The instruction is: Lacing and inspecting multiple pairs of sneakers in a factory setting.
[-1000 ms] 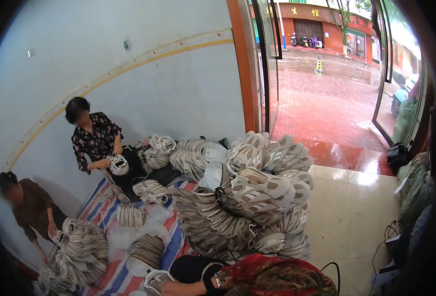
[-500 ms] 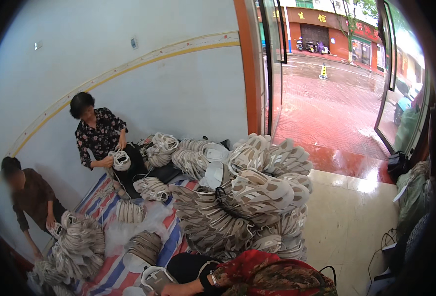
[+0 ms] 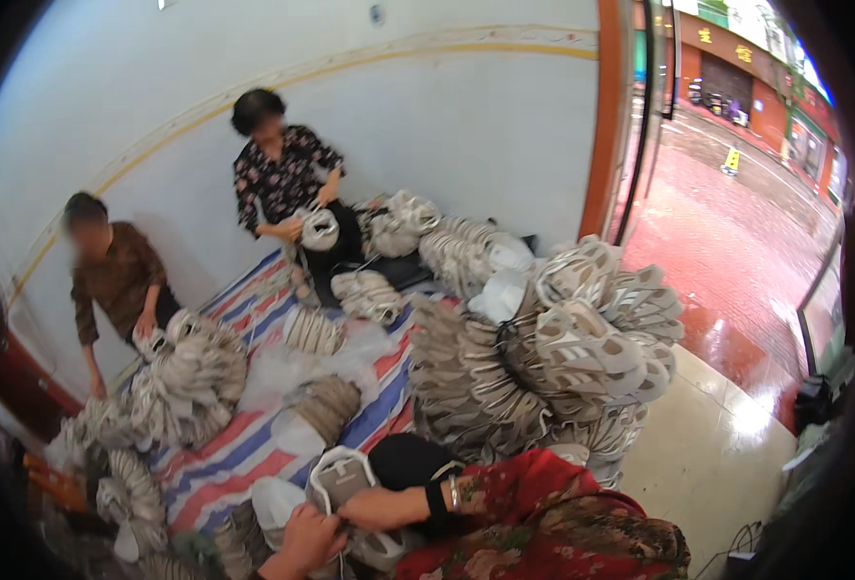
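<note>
At the lower edge lies a grey-beige shoe upper (image 3: 342, 472) with a pale rim, close in front of me. My right hand (image 3: 374, 507), below a red patterned sleeve and a black wristband, is closed over the shoe upper and hides part of it. Fingertip to fingertip with it, my left hand (image 3: 306, 541) pinches at the shoe's near edge. What sits between the left fingers is too small to make out. A white rounded shoe piece (image 3: 277, 503) lies just left of the upper.
A large heap of bundled shoe uppers (image 3: 592, 353) stands at right. More stacks (image 3: 321, 406) lie on a striped sheet (image 3: 253, 464). Two people sit by the wall: one handles a pale upper (image 3: 320, 229), the other reaches over a pile (image 3: 195, 377). A doorway opens at right.
My view has swung right to left and down, so the scene sits farther right. Both hands now show over the shoe upper, where one hand showed before at the lower edge.
</note>
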### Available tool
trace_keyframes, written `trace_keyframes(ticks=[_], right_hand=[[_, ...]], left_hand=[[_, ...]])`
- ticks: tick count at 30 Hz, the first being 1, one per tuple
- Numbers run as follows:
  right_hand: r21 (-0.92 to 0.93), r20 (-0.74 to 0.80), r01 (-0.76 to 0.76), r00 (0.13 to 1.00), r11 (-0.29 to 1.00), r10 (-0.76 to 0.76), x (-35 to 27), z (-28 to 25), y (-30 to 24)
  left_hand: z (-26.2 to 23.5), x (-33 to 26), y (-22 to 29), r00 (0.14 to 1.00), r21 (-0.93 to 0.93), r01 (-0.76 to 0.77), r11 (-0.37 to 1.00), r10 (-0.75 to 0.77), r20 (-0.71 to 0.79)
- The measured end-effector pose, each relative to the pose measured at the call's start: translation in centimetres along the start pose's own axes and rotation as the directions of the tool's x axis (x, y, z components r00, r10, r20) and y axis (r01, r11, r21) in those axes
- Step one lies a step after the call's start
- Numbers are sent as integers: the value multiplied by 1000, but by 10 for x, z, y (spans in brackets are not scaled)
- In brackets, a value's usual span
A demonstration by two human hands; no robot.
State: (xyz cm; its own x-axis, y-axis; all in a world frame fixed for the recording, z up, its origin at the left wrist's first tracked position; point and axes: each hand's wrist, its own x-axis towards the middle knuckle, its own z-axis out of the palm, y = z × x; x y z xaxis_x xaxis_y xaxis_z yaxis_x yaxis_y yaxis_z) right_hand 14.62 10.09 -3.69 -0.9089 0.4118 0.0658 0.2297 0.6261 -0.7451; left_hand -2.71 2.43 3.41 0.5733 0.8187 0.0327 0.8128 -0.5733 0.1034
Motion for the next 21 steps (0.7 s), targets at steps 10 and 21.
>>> trace_keyframes(ticks=[10,21], right_hand=[[535,-306,-114,897,837,318,27,-114,-12],[851,-247,5,887,525,391,30,-92,-8]], left_hand=[[2,4,30,793,-583,550,598,-592,141],[6,50,30,576,-947,106,304,-795,-191]])
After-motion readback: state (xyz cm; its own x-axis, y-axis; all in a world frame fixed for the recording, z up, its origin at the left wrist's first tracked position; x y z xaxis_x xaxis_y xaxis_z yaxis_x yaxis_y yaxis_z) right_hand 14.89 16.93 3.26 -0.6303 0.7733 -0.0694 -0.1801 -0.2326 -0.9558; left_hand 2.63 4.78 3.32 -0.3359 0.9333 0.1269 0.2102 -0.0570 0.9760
